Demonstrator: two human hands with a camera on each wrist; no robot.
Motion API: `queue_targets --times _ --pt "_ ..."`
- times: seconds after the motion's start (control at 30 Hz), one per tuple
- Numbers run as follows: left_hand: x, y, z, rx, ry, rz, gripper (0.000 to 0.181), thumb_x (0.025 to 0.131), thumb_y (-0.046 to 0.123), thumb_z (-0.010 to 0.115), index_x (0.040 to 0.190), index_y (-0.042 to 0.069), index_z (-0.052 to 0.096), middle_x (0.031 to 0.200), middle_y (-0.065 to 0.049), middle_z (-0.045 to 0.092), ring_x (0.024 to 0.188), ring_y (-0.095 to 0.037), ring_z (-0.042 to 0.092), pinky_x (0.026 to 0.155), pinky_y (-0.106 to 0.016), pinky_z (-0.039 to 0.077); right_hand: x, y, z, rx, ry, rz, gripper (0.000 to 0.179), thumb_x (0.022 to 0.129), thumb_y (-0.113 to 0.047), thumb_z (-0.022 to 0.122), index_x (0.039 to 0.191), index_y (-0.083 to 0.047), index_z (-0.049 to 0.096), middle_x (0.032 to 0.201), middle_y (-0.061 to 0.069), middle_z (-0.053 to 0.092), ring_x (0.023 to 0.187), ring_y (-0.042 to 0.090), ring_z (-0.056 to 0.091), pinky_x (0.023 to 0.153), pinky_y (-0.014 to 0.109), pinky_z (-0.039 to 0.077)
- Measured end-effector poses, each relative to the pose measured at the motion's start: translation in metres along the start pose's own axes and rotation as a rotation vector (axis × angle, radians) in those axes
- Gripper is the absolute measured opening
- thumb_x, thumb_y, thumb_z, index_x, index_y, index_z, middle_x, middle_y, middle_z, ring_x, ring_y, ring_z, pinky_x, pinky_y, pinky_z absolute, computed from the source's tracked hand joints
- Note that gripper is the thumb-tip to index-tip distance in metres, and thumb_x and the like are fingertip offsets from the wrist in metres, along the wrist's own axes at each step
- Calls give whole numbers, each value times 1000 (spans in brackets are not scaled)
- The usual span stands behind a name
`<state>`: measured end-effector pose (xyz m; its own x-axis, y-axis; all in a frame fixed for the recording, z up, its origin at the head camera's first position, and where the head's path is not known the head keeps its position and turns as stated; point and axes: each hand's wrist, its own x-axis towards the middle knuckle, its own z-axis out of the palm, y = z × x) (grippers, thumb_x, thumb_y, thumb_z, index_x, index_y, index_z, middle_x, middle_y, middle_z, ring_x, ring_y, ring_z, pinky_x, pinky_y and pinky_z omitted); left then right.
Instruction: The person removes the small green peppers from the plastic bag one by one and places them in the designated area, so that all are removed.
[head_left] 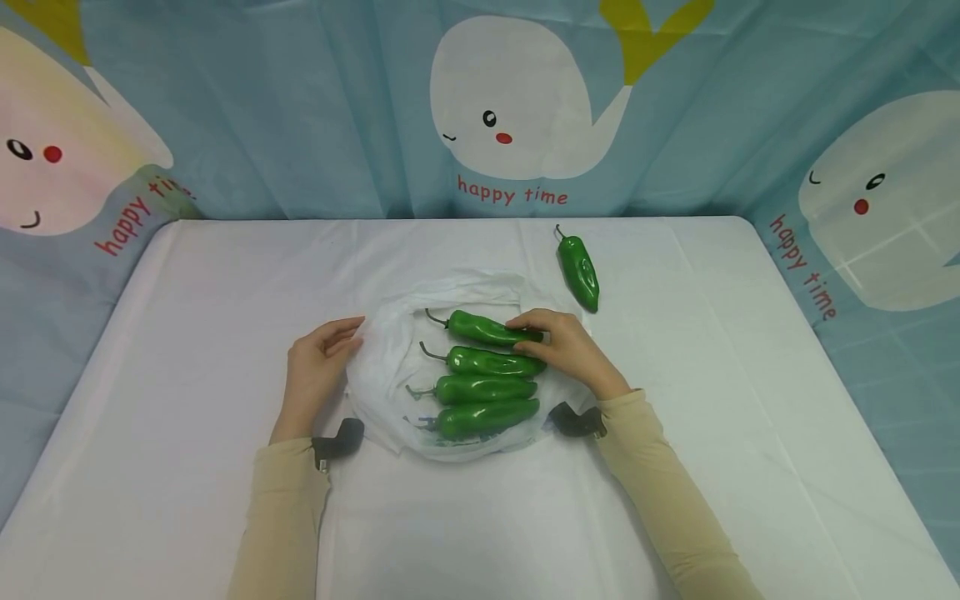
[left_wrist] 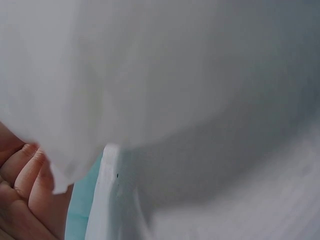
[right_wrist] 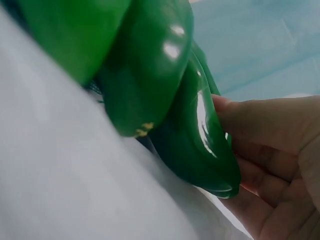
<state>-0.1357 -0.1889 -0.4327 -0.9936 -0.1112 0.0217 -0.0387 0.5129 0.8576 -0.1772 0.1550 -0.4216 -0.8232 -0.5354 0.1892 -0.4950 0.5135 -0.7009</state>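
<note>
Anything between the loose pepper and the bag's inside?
Yes: the far rim of the crumpled white plastic bag. The right hand also reaches over its right side. Nothing else visible blocks the loose glossy green pepper.

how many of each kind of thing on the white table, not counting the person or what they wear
Thin crinkled white plastic bag: 1
Long glossy green peppers: 5 (4 grouped at the bag, 1 apart)
Total: 6

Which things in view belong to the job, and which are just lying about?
Job:
white plastic bag
four green peppers in it
lone pepper outside it, probably

Just around:
whale-print curtain
white tablecloth
black wrist cameras
</note>
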Motion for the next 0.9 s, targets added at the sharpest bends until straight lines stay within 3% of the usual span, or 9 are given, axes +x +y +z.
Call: queue_targets --times 0.47,0.9 --pt "1 -1 -2 -15 1 -6 29 92 9 62 121 4 63 117 -18 63 102 -27 63 77 -9 46 1 1 -2 10 16 -4 24 86 -5 68 109 -1 68 108 11 67 100 23 62 88 39 49" --pt "0 -2 -2 -24 -6 25 29 91 8 62 120 3 64 115 -18 64 102 -28 64 79 -12 48 -1 -3 3 -90 24 17 29 81 -2 72 110 -1 67 110 12 66 106 26 60 93 39 46"
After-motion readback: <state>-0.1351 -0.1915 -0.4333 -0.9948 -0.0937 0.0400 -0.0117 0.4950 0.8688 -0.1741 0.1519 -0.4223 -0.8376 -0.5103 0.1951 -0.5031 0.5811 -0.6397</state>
